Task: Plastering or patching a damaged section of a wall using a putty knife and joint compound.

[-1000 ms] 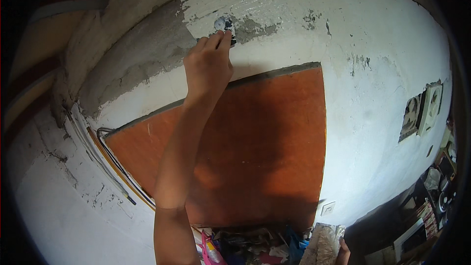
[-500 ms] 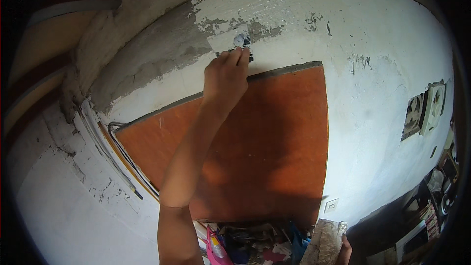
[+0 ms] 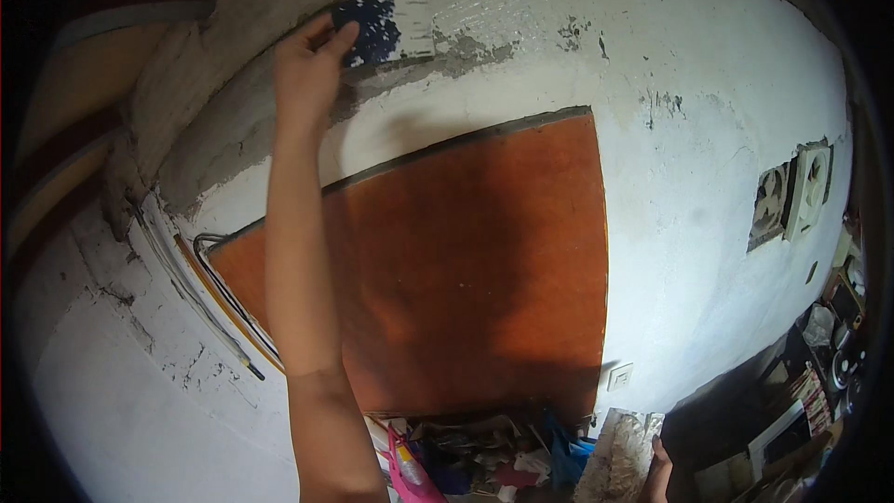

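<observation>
You face a rough white-plastered wall point(image 3: 708, 84), its upper left stripped to bare grey render point(image 3: 233, 121) under a shadowed ceiling edge. A large orange-brown panel point(image 3: 466, 270) fills the middle, a dark shadow crossing its lower half. Loose cables point(image 3: 214, 307) run down the cracked plaster at your left. Two small vent fans point(image 3: 792, 196) sit in the wall at right, with a pale switch plate point(image 3: 619, 376) below. Clutter point(image 3: 475, 466) lies piled at the foot, and shelves of objects point(image 3: 829, 354) crowd the dim right corner.
</observation>
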Motion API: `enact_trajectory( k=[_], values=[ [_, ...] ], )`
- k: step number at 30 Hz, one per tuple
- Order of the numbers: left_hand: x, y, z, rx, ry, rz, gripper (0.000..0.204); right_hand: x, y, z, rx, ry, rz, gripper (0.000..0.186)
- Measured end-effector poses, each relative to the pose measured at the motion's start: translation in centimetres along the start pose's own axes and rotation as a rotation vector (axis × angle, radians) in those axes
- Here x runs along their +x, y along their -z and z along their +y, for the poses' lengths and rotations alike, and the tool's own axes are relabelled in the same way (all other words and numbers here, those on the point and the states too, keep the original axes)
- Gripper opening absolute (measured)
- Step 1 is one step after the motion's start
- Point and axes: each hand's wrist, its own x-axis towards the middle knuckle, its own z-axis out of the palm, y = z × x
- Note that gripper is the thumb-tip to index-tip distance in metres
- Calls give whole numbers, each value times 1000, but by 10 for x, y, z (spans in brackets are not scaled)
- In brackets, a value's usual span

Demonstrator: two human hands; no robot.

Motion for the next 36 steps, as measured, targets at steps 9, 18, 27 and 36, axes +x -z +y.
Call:
enact_trajectory(
  k=[9, 18, 27, 36],
  values=[
    [43, 10, -45, -206, 237, -230, 23, 21, 12, 18, -529, 366, 83, 57],
    [81, 13, -21, 370, -236, -448, 23, -10, -66, 86, -957, 571, 335, 68],
    [97, -17, -16, 788, -447, -620, 37, -10, -71, 87, -905, 482, 350, 63],
    [88, -13, 12, 580, -199, -813, 37, -11, -76, 82, -831, 420, 304, 61]
  ],
)
